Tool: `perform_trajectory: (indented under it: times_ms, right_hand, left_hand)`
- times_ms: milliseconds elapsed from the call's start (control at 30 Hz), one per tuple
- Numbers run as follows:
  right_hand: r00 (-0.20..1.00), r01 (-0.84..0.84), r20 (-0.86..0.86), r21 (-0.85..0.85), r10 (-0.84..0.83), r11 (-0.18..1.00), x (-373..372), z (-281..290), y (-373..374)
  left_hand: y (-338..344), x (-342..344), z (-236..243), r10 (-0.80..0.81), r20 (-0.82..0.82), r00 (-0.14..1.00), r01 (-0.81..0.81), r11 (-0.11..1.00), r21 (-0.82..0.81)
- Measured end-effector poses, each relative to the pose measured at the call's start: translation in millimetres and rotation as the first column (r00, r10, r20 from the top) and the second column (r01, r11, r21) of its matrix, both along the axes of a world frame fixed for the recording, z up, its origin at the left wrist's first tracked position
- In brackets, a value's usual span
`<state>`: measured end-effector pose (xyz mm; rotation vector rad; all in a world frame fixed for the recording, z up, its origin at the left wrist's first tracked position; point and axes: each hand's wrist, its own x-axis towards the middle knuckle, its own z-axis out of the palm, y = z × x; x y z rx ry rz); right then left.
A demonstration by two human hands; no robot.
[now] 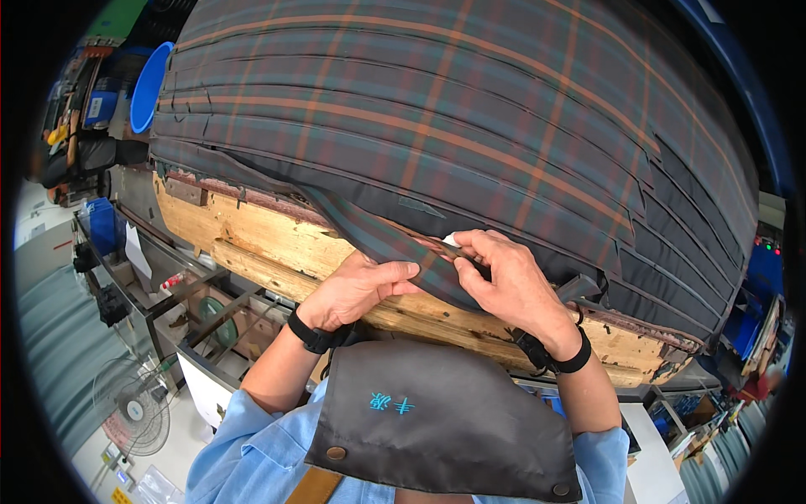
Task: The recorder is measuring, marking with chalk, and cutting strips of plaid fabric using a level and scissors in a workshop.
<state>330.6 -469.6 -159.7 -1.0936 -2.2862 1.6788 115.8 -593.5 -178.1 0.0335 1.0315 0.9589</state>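
Observation:
A long dark plaid fabric strip (363, 233) hangs over the near edge of the bench, partly lifted away from the large plaid cloth (487, 76). My left hand (353, 292) pinches this strip, its thumb lying on top. Just to the right, my right hand (514, 284) has thumb and fingers closed on the strip's dark folded edge. A small white bit shows by the right index finger; I cannot make out what it is. Long cuts run across the cloth, dividing it into narrow strips that lie close together.
The worn wooden bench edge (252, 225) runs beneath the cloth. A blue basin (151, 88) stands at the far left. Lower left are a metal-framed shelf and a fan (134, 410). My dark apron (445, 420) is close below the hands.

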Motion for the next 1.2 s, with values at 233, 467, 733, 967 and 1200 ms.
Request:
perform_trajectory:
  times_ms: [233, 467, 733, 967, 1200]
  right_hand:
    - [1.000, -0.003, -0.024, 0.090, 0.005, 0.996, -4, -3, -4]
    - [0.999, -0.010, -0.041, 0.111, 0.015, 0.994, -5, -6, -1]
    - [0.995, 0.092, -0.047, 0.102, -0.087, 0.991, -5, -8, 3]
    - [0.981, 0.187, -0.123, 0.358, -0.153, 0.915, -7, -7, -2]
    - [0.983, 0.072, -0.181, 0.542, 0.032, 0.837, 20, 23, -25]
  left_hand:
    - [2, 1, 5, -0.006, -0.012, 1.000, 0.006, 1.000, 0.007]
    - [6, 4, 11, -0.017, 0.008, 1.000, 0.017, 0.997, 0.081]
    - [3, 9, 8, -0.020, 0.045, 0.999, 0.013, 0.986, 0.165]
    - [-4, 12, 9, -0.005, 0.038, 0.999, -0.003, 0.981, 0.195]
    - [-12, 12, 12, -0.006, 0.019, 1.000, 0.001, 0.975, 0.224]
